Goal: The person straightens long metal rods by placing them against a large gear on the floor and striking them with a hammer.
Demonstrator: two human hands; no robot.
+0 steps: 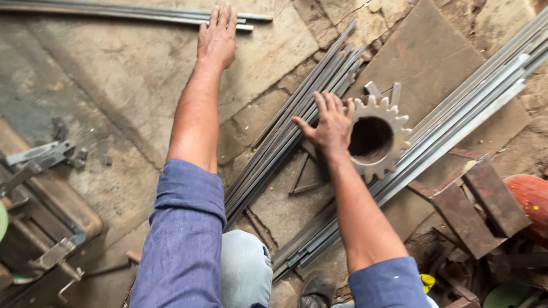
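Left hand (217,35) laid flat, open, on steel bars (142,12); right hand (328,126) spread open against toothed gear (379,137), nothing gripped.

Flat bars (297,114): dull grey steel w/ pale streaks; longer bundle (456,114) toward the floor's right edge is lighter, silvery-white. Gear (381,137): grey-tan teeth, dark bore. Floor (114,85): mottled grey-brown, cracked, w/ beige patches. Sleeves (185,239): blue-violet; trousers (245,268) pale blue-grey. Angle pieces (479,205) near the right edge: rust-brown. Round object (531,197) at the right edge: red-orange. Scrap (427,281) by the right sleeve: yellow. Bars at the far edge (114,11): dark grey.
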